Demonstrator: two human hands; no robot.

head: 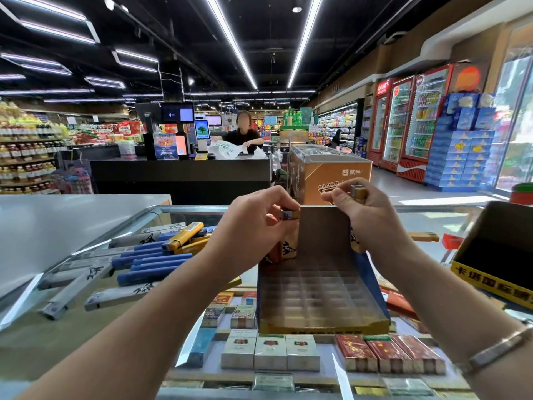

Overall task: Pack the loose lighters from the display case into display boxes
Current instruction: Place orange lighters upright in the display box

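Lighters in both hands over display box

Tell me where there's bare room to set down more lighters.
Free: the box's grid cells in front of the lighters the left hand holds, and glass between the loose pile and the box. Crowded: the pile itself.

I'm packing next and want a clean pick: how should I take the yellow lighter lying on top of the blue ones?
Pinch the yellow lighter across its long sides at mid-body, coming from above. It lies tilted on the blue lighters, so its sides look exposed, and its metal cap end stays free for seating it in the display box.
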